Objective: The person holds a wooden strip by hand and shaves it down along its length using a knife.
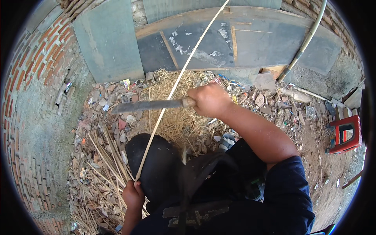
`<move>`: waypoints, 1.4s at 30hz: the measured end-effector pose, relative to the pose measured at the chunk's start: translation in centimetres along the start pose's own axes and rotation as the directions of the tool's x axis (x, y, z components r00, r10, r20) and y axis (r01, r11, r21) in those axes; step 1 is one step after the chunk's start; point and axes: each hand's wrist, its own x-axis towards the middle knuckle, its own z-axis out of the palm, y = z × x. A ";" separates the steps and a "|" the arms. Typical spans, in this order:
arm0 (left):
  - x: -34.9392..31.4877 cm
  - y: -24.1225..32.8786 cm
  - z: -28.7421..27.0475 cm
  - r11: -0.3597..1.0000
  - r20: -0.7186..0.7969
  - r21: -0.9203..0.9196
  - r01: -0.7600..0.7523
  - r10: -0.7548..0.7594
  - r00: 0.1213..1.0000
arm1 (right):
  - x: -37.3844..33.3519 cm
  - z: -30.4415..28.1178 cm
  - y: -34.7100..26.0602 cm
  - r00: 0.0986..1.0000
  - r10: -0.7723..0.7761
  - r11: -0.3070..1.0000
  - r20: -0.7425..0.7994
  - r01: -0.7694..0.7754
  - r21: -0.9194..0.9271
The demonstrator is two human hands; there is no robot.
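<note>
My left hand (133,194) is closed on the lower end of a long, pale bamboo strip (189,58), beside my left knee. The strip slants up and away to the far right, past the top of the view. My right hand (210,99) is wrapped round the wooden handle of a machete (149,105). Its long, dark blade points left and lies across the strip, above my knee; whether the edge touches the strip I cannot tell. Below the blade is a heap of thin, curly shavings (168,121). Several more split bamboo strips (107,156) lie on the ground by my left hand.
Rubble and litter (258,98) cover the ground. A brick wall (27,74) stands at the left, and grey-green boards (107,43) stand at the back. A thick bamboo pole (303,45) leans at the far right. A red plastic stool (348,135) is off to my right.
</note>
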 end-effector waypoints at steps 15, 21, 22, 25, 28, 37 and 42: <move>0.0 -0.5 0.2 1.000 -0.012 0.006 0.007 -0.007 1.000 | 0.7 -2.0 0.4 0.977 0.139 0.989 0.162 -0.145 0.025; -0.1 -0.4 0.7 1.000 -0.105 -0.005 -0.017 0.017 0.994 | -0.1 -2.2 -2.9 0.961 -0.051 0.989 0.271 0.085 -0.117; 0.1 -0.7 0.8 1.000 -0.103 0.018 -0.019 0.021 0.995 | 0.1 -1.4 -1.2 0.979 -0.024 0.999 0.200 0.028 -0.020; 0.2 -0.4 0.8 1.000 -0.095 0.019 -0.016 0.018 0.995 | 0.5 -1.4 2.3 0.983 0.182 0.979 0.029 -0.184 0.089; 0.0 -0.7 0.8 1.000 -0.082 0.016 -0.018 0.019 0.996 | 0.5 -2.3 2.2 0.960 0.243 0.970 0.143 -0.244 -0.007; -0.4 -0.2 0.9 1.000 -0.122 0.023 0.003 0.000 0.993 | -0.3 -3.3 -2.7 0.968 -0.001 1.000 0.250 0.007 -0.024; 0.1 -0.1 1.2 0.999 -0.091 0.039 0.024 -0.020 0.996 | -0.2 -3.9 0.0 0.960 0.203 0.979 0.194 -0.205 -0.009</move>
